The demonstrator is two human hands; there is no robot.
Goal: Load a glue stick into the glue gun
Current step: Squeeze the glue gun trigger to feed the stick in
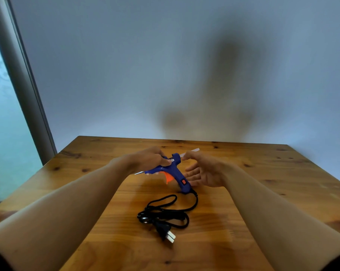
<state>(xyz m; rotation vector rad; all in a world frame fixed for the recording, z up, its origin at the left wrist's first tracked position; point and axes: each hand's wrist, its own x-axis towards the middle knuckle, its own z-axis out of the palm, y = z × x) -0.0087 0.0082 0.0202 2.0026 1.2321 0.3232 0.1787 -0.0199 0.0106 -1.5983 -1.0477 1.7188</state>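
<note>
Left hand (152, 158): gripping blue gun (175, 169) by its barrel.
Right hand (204, 169): fingertips pinching stick (191, 151) at gun's rear; other fingers spread.

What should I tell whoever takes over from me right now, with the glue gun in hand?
Left hand: closed around the barrel of the blue glue gun, held above the wooden table, nozzle pointing left.
Right hand: fingertips pinch the glue stick at the gun's rear opening; the other fingers are spread.
Done: the stick's front end is at the back of the gun, with most of it sticking out.
Left: push it in the rest of the way.
The cord lies coiled on the table, plug loose and unplugged.
</note>
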